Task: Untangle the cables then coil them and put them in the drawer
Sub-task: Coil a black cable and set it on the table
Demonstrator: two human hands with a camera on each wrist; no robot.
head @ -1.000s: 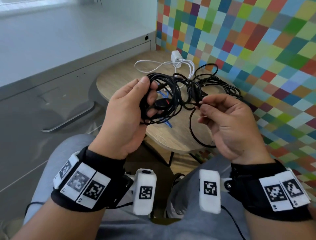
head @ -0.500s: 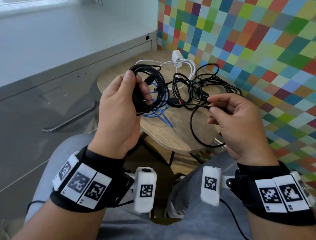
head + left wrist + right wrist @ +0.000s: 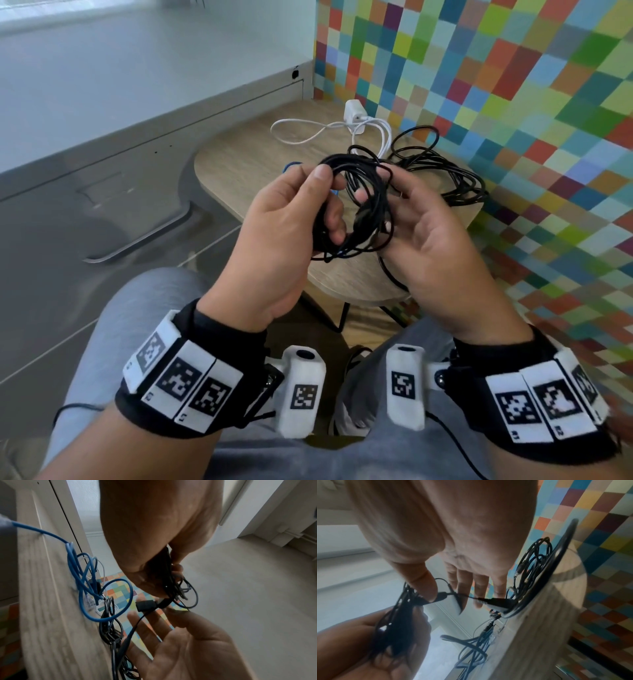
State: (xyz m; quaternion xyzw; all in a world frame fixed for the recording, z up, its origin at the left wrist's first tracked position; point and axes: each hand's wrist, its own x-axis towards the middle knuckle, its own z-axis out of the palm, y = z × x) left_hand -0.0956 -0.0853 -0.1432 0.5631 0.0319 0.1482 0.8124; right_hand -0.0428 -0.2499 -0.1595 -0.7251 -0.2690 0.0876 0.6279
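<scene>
A coil of thin black cable hangs in the air above the small round wooden table. My left hand grips the coil's left side between thumb and curled fingers. My right hand lies open against its right side, palm up, fingers straight, thumb touching a strand. In the left wrist view a black plug dangles below the left hand, above the flat right palm. In the right wrist view the right thumb touches a strand of the coil.
On the table lie a loose black cable tangle, a white charger with its white cable, and a blue cable, mostly hidden in the head view. A grey cabinet drawer with a metal handle stands to the left. A coloured checkered wall is on the right.
The two hands have come together. The right hand let go of the strand it pinched and now lies open against the coil, which has more loops gathered in the left hand.
</scene>
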